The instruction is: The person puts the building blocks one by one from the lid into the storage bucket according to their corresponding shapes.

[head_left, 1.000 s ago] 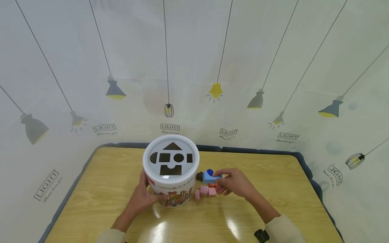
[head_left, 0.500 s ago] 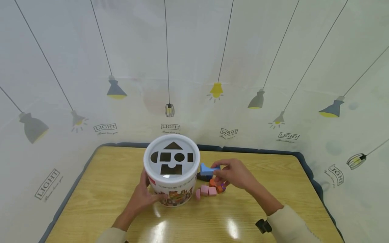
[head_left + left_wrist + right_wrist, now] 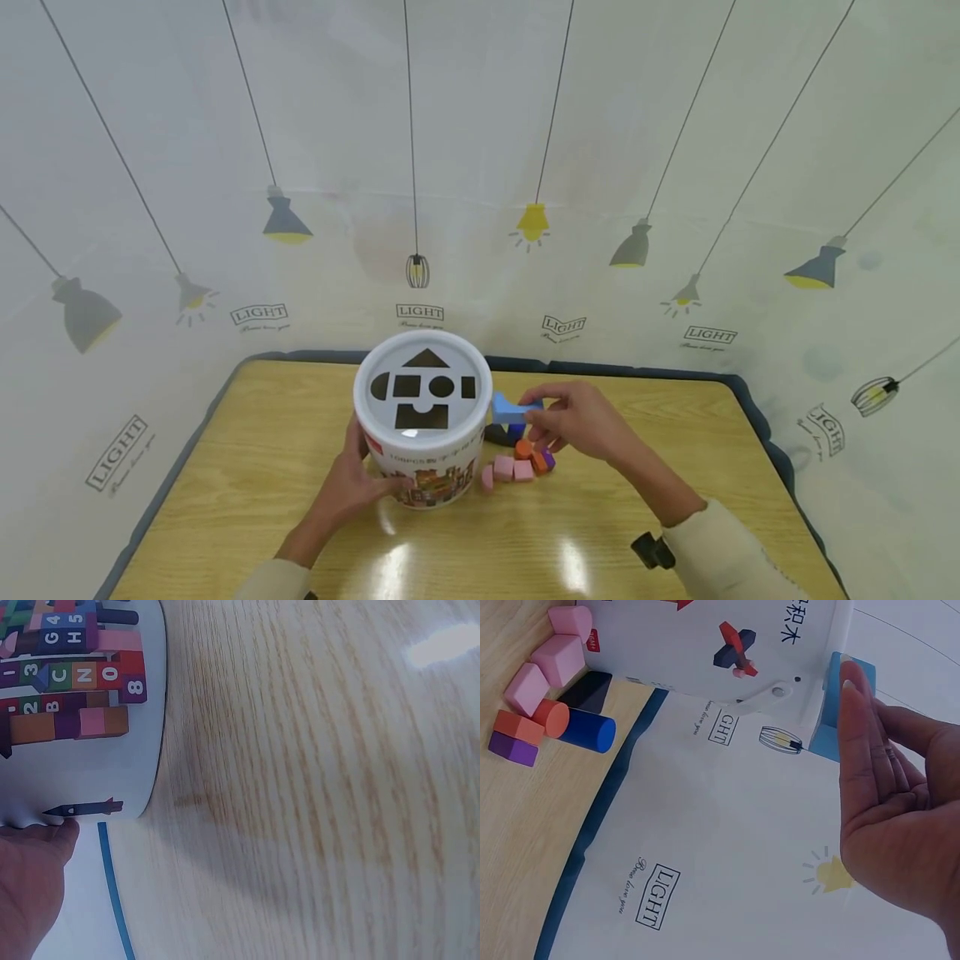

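A white bucket (image 3: 442, 483) with printed pictures stands on the table. Its white lid (image 3: 390, 364) has cut-out shapes: a triangle, a half-round, a square, a circle, a narrow rectangle and a notched rectangle. My left hand (image 3: 352, 479) grips the bucket's left side, thumb across the front; its fingers behind are hidden. Between thumb and fingers, my right hand (image 3: 585, 421) pinches a light blue block (image 3: 827, 744) with a curved notch. The block is raised just right of the lid's rim. Below it lie a dark blue cylinder (image 3: 589, 730) and a black block (image 3: 587, 692).
Several pink blocks (image 3: 559, 660), an orange cylinder (image 3: 551, 718), an orange block (image 3: 519, 727) and a purple block (image 3: 513, 748) lie close together right of the bucket. A dark blue edging (image 3: 600, 372) follows the table's rim before a lamp-printed wall covering.
My right hand has lifted the light blue block off the group, up to about lid height, uncovering orange and purple blocks. The left hand and bucket stay in place.
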The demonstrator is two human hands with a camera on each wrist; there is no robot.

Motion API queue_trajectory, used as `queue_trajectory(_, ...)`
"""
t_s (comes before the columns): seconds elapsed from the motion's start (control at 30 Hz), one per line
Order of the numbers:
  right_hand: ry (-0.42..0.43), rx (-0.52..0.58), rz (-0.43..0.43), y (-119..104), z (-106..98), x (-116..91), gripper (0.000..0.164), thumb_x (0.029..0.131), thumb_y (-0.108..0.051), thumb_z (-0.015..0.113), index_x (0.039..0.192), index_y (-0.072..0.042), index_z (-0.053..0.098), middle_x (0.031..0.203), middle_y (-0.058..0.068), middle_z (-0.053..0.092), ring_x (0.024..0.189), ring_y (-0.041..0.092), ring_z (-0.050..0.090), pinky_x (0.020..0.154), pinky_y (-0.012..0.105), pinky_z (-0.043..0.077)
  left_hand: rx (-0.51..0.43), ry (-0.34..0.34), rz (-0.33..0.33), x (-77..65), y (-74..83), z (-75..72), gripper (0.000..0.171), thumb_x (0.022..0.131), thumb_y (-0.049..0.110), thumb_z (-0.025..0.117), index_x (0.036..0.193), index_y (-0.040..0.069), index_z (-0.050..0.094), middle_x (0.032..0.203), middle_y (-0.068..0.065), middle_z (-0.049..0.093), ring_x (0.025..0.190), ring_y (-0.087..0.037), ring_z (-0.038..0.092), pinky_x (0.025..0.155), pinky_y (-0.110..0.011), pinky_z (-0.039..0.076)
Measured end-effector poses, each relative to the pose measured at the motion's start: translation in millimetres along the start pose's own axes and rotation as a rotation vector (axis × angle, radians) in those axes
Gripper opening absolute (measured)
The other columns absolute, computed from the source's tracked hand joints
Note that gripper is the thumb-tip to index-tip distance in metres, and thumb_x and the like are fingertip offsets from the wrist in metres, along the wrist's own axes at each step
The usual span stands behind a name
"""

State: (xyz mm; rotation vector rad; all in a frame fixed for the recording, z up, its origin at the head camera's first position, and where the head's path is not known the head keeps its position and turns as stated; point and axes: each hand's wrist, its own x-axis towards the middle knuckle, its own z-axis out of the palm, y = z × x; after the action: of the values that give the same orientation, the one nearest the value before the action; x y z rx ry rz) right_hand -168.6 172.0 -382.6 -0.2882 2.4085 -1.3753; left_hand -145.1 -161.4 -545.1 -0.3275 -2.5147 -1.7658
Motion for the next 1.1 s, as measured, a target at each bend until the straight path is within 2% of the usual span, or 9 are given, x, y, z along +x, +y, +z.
queue_trajectory(0.17,0.017,-0.001,0.008,-8,-1,-4,0.021,0.094,-0.015,0.065,0.111,-0.004,0.068,0.074,0.012,0.071,0.065,0.023,0.071,0.059,0.033,0.063,-0.004,-0.003,0.001,1.3,-2.3,0.2,0.132,0.058,0.036,0.094,0.154,0.041,0.003,0.145,-0.007,0.046,0.133,-0.037,0.044,0.108,-0.065,0.034)
queue_trajectory(0.33,0.027,0.019,-0.021,-15,-5,-6,0.022,0.093,-0.016,0.066,0.111,-0.003,0.068,0.073,0.010,0.071,0.065,0.023,0.072,0.060,0.036,0.063,-0.020,-0.010,0.011,3.2,-4.3,1.0,0.132,0.059,0.032,0.094,0.154,0.040,0.002,0.147,-0.004,0.043,0.136,-0.037,0.041,0.109,-0.066,0.030)
queue_trajectory(0.47,0.016,0.035,-0.027,-20,-5,-4,0.024,0.093,-0.017,0.066,0.113,-0.003,0.068,0.074,0.012,0.071,0.066,0.023,0.072,0.062,0.037,0.063,-0.038,-0.003,0.023,1.3,4.4,0.6,0.132,0.060,0.024,0.094,0.155,0.036,0.003,0.148,-0.008,0.042,0.136,-0.039,0.039,0.110,-0.067,0.028)
queue_trajectory(0.67,-0.002,0.063,-0.018,-22,5,3,0.023,0.093,-0.015,0.066,0.112,-0.003,0.068,0.075,0.013,0.072,0.065,0.023,0.072,0.062,0.036,0.063,-0.037,-0.018,0.033,-3.1,27.8,-3.9,0.129,0.063,0.019,0.092,0.156,0.027,0.004,0.147,-0.013,0.043,0.135,-0.041,0.041,0.109,-0.067,0.030)
queue_trajectory(0.8,-0.005,0.073,-0.034,-25,12,8,0.023,0.092,-0.014,0.066,0.112,-0.003,0.068,0.074,0.012,0.071,0.064,0.023,0.072,0.062,0.036,0.063,-0.039,-0.021,0.033,-3.4,30.2,-4.3,0.128,0.063,0.018,0.092,0.157,0.026,0.005,0.147,-0.012,0.042,0.135,-0.040,0.040,0.110,-0.066,0.029)
queue_trajectory(0.97,-0.029,0.103,-0.044,-31,22,14,0.024,0.092,-0.014,0.067,0.113,-0.001,0.068,0.077,0.017,0.071,0.063,0.022,0.071,0.061,0.035,0.063,-0.041,-0.018,0.031,-4.0,28.6,-3.6,0.128,0.063,0.020,0.092,0.156,0.029,0.004,0.147,-0.010,0.043,0.135,-0.039,0.041,0.110,-0.065,0.030)
queue_trajectory(1.1,-0.026,0.135,-0.032,-35,32,18,0.024,0.092,-0.012,0.067,0.113,-0.002,0.068,0.076,0.015,0.071,0.064,0.023,0.071,0.061,0.035,0.063,-0.039,-0.019,0.035,-3.9,27.6,-3.5,0.128,0.063,0.021,0.092,0.156,0.030,0.004,0.146,-0.010,0.043,0.135,-0.039,0.041,0.110,-0.065,0.031)
